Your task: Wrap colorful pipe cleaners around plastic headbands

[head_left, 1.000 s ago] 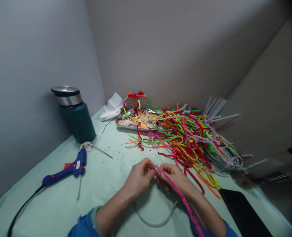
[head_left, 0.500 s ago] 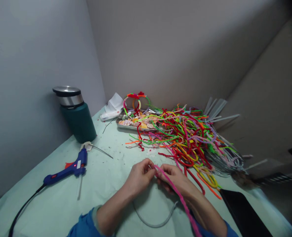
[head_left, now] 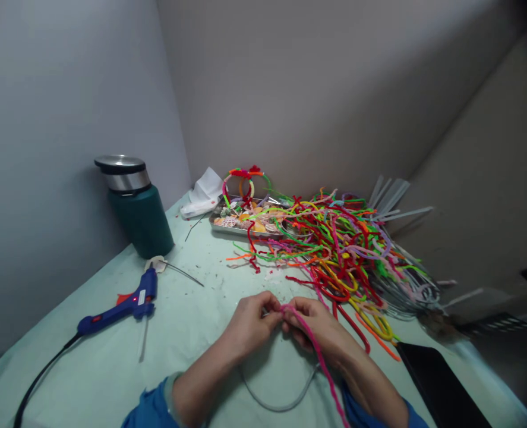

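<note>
A long pink fuzzy strand [head_left: 320,351] runs from between the fingertips over my right wrist to the bottom edge. My right hand [head_left: 310,324] pinches its upper end. Close beside it, my left hand [head_left: 258,321] is closed, thumb against fingers, at a thin grey wire whose tip is mostly hidden by the fingers. The grey wire [head_left: 281,408] curves in a loop below both hands, near the table surface.
A blue glue gun [head_left: 142,297] lies at the left, near a green bottle [head_left: 142,220]. Beyond the hands are a metal tray [head_left: 227,230] of shells and a heap of coloured pipe cleaners [head_left: 334,238]. A black flat object [head_left: 436,380] lies at the right.
Both hands have lowered slightly, still close together. The lower part of the pink strand has swung a little to the left.
</note>
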{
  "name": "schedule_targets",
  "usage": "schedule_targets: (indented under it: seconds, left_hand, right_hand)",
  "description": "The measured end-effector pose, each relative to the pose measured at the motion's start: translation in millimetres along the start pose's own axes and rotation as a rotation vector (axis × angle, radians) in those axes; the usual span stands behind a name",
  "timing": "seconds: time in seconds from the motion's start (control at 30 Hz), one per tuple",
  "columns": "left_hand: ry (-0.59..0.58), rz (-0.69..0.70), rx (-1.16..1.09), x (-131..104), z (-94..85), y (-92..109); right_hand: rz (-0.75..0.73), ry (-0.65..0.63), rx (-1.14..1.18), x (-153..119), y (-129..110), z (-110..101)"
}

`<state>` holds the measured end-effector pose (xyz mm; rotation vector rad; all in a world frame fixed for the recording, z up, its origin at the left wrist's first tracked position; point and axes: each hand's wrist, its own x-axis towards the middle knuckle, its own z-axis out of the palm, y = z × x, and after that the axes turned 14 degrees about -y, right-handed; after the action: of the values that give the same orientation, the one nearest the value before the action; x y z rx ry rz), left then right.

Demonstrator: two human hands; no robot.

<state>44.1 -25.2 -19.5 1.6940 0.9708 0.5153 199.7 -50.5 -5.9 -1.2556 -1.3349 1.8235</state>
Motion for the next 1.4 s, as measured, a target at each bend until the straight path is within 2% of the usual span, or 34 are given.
schedule_targets:
  seconds: [0.27,0.53,0.73,0.9,1.0,1.17,1.4]
  left_hand:
    - [0.020,-0.004,0.005,1.1,-0.4,-0.1]
    - [-0.029,-0.080,-0.167,3.5,-0.5,1.4]
    - [0.018,-0.189,-0.156,4.1,-2.5,1.9]
    - [-0.012,-0.233,-0.240,1.7,-5.9,11.9]
    - [-0.024,-0.274,-0.317,-0.5,-7.7,19.4]
    - [-0.028,-0.281,-0.361,-2.9,-7.4,24.8]
    - [-0.058,-0.271,-0.394,-4.5,-6.0,24.8]
  right_hand:
    - [-0.015,-0.036,0.016,-4.3,-4.7,1.9]
    - [-0.029,-0.067,-0.008,-7.0,-8.8,3.8]
    - [-0.050,-0.053,-0.035,-4.8,-2.5,0.4]
    - [-0.080,-0.055,-0.039,-5.8,-3.1,-1.8]
    - [-0.114,-0.028,-0.038,-5.3,-5.6,-2.0]
    - [-0.321,0.133,-0.263,-6.8,-14.7,-1.5]
    - [-0.259,0.211,-0.135,3.1,-0.3,-6.7]
